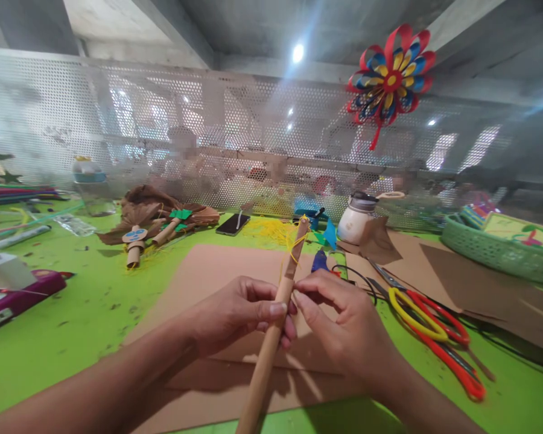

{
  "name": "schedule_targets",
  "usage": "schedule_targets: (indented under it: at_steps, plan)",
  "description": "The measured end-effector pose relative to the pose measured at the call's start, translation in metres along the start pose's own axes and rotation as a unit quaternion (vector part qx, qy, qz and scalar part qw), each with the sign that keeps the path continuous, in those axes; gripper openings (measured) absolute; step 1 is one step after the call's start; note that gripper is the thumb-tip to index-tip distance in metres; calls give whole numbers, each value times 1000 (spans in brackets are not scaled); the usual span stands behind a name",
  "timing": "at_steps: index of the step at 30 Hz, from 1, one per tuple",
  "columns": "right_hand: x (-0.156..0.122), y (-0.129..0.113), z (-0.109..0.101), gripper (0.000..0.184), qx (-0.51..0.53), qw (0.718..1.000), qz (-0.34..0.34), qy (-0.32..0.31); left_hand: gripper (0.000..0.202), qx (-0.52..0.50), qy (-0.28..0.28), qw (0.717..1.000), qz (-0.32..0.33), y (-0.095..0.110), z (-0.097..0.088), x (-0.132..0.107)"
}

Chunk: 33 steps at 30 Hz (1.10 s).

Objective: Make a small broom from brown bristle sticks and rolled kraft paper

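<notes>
A long brown cardboard tube (265, 355), with a narrower flat brown strip (295, 248) at its far end, slants up from the bottom edge. Yellow string is tied round the tip of that strip. My left hand (248, 313) grips the tube near its upper end, thumb on top and fingers beneath. On the other side, my right hand (339, 319) has thumb and forefinger pinched together against the tube's edge; whether anything lies between them is hidden. Brown cardboard sheets (208, 271) lie under both hands. Just beyond the right hand is a blue-handled tool (320, 261), partly covered.
Red and yellow scissors (429, 319) lie on the right, near a green basket (493, 253). A white jar (356, 220), a phone (233, 223) and brown paper figures (163, 223) stand or lie farther back. A purple power strip (36, 292) is at left. Behind rises a perforated screen (235, 138).
</notes>
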State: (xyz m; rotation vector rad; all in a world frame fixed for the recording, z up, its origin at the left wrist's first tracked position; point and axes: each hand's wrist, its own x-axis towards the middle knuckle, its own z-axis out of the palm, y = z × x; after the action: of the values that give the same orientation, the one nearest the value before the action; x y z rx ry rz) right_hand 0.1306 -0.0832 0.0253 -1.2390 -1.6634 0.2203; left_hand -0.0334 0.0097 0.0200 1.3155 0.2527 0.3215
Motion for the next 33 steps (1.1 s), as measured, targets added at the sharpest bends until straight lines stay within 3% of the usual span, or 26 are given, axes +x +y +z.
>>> schedule_targets:
  at_steps: [15, 21, 25, 30, 33]
  plan:
    - [-2, 2, 4, 16, -64, 998, -3, 28, 26, 61, 10, 998, 14, -1, 2, 0]
    - [-2, 0, 2, 16, -47, 997, -23, 56, 20, 5, 27, 999, 25, -3, -2, 2]
    - [-1, 0, -1, 15, -1, 998, 16, 65, 19, -43, 29, 998, 19, -3, -6, 1]
    - [0, -2, -10, 20, 133, 987, 90, -31, 21, -58, 33, 998, 24, -2, -6, 2]
    - [-4, -7, -24, 24, 213, 951, 90, -207, 22, -69, 50, 996, 37, -3, -7, 3]
